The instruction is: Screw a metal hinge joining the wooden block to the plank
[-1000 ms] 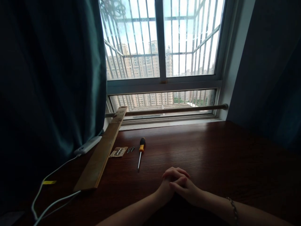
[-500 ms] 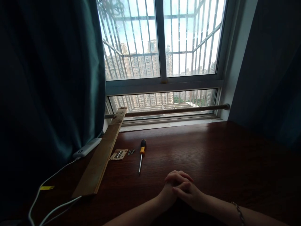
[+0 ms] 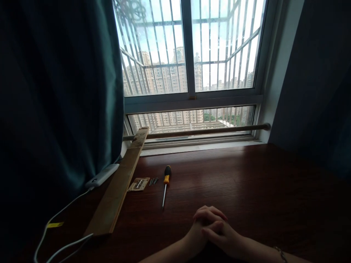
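My left hand (image 3: 195, 232) and my right hand (image 3: 226, 236) are clasped together over the near part of the dark reddish wooden tabletop (image 3: 236, 179), fingers interlaced and closed. No tool shows in either one; the palms are hidden. A screwdriver (image 3: 166, 179) with a black and yellow handle lies to the left of my hands, its tip toward me. Left of it are a few screws (image 3: 154, 181) and a small metal hinge (image 3: 139, 183) on a piece of brown card. A long wooden board (image 3: 117, 193) runs from the window bar toward me. A chain bracelet (image 3: 279, 252) circles my right wrist.
A white power strip (image 3: 102, 176) lies along the board's left side, its white cable (image 3: 59, 213) carrying a yellow tag (image 3: 55, 225). A dark teal curtain (image 3: 90, 91) hangs at left. Beyond the table are a horizontal rail (image 3: 208, 130) and a barred window (image 3: 189, 98).
The whole scene sits slightly lower in view, as the camera has tilted up a little. My hands stay clasped, and the objects on the table have not moved.
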